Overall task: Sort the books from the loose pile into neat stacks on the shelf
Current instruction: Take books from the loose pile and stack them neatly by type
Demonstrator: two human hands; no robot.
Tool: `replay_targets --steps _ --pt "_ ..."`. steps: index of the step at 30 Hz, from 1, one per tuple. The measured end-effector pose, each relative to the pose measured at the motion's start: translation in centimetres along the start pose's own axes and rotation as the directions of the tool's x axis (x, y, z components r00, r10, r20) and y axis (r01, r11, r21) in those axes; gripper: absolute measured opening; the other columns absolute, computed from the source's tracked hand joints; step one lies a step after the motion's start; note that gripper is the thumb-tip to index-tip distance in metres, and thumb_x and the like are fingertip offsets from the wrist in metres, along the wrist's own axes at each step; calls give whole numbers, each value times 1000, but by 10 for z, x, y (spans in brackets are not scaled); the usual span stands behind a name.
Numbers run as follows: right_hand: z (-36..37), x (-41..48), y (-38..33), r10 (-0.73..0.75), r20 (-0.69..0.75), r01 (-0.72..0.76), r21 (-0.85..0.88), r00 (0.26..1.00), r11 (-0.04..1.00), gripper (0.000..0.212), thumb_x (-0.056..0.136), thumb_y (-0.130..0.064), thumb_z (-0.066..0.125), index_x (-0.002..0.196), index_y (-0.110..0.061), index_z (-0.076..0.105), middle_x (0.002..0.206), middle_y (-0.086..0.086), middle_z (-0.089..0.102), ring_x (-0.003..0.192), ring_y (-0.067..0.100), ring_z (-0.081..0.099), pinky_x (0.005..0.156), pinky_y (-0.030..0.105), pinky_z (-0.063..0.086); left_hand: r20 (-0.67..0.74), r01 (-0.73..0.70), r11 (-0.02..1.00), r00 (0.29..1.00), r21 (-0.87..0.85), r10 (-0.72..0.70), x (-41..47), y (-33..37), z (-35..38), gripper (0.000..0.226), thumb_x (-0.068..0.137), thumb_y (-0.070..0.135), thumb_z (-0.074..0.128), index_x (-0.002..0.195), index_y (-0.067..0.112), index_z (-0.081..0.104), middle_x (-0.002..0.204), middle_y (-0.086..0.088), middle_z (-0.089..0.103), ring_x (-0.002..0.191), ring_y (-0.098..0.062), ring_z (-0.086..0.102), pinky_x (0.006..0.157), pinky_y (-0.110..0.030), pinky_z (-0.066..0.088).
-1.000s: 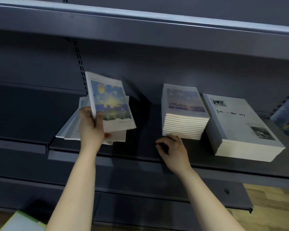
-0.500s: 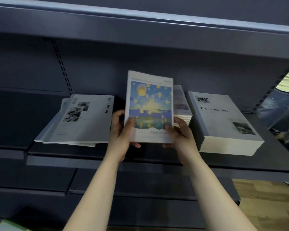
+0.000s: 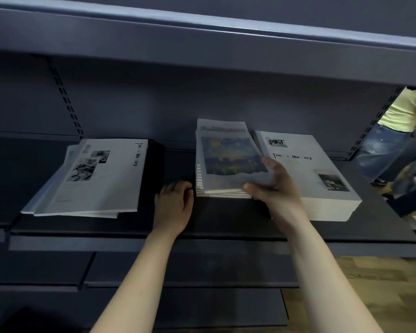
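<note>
painted-cover book [image 3: 228, 159]: lying on top of the middle stack [image 3: 216, 192] of matching books, blurred, slightly askew with its near right corner overhanging. right hand [image 3: 277, 188]: grips that corner, thumb under the front edge, fingers over the cover. left hand [image 3: 174, 205]: on the shelf [image 3: 130, 227] just beside the stack's left face, fingers curled, holding nothing visible; contact with the stack cannot be confirmed.

step in hand, as judged: placing this book on its own stack; placement not yet finished, since the edges are not flush.

further out: to the right, touching or nearly touching, a squared stack of "time & memory" books [image 3: 322, 188]. to the left, well apart, the loose pile [image 3: 94, 176], fanned and tilted, with a "time & memory" copy uppermost. a bystander [image 3: 404, 111] stands past the shelf's right end.

next move calls for: squaring the book against the stack and releasing it, then taking the top copy from the loose pile for the right-hand stack.
</note>
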State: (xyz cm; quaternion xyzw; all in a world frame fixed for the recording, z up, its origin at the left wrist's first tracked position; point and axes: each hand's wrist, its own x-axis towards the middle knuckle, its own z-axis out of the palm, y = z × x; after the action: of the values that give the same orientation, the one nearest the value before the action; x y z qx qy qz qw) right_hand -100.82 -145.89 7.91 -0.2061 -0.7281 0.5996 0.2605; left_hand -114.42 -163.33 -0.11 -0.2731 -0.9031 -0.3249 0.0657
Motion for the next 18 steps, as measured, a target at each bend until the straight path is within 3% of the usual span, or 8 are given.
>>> replay_targets --steps 2,4,8,11,13,16,18 --pt "-1 -2 3 -24 32 27 -98 999 995 66 69 -11 83 128 -19 53 124 -5 56 116 6 48 80 -1 39 7 21 1000 1000 19 -21 1 -1 1 26 98 29 40 117 21 56 115 -3 59 111 -24 50 96 -40 35" --pt "-2 0 2 -41 1 40 -163 999 986 65 69 -15 83 127 -20 55 124 -7 55 115 4 46 78 -2 37 17 34 999 999 33 -35 2 -1 1 26 98 28 40 116 20 57 116 -3 59 112 -24 49 97 -40 34" --pt "1 6 0 -161 -76 111 -444 984 889 61 72 -35 81 127 -24 57 117 -7 53 86 -5 48 69 0 34 11 29 999 1000 46 -30 1 1 1 24 98 27 41 112 19 59 115 -2 59 111 -22 49 99 -39 31" --pt "6 8 6 -273 -97 181 -537 957 824 56 74 -42 77 124 -24 60 113 -2 50 73 -12 48 69 3 32 16 27 999 999 47 -28 1 2 1 24 98 27 41 111 19 59 115 -2 58 111 -22 48 99 -38 31" --pt "10 11 9 -329 -86 229 -555 940 800 54 75 -42 76 122 -20 61 115 0 49 78 -6 53 75 2 34 19 31 998 999 50 -32 2 1 1 24 98 27 41 112 20 59 116 -1 58 112 -21 47 99 -38 30" --pt "15 21 14 -358 -61 263 -565 932 782 52 76 -43 74 119 -17 60 120 4 53 98 20 57 85 23 43 22 40 998 999 57 -41 2 1 1 25 98 28 41 113 20 58 117 -1 56 114 -20 46 99 -36 28" --pt "19 27 16 -369 -56 272 -575 928 772 52 76 -42 74 119 -15 61 120 5 56 106 22 55 85 20 39 24 37 997 999 67 -39 2 1 2 24 98 29 41 113 21 59 118 0 56 114 -20 45 99 -36 28"
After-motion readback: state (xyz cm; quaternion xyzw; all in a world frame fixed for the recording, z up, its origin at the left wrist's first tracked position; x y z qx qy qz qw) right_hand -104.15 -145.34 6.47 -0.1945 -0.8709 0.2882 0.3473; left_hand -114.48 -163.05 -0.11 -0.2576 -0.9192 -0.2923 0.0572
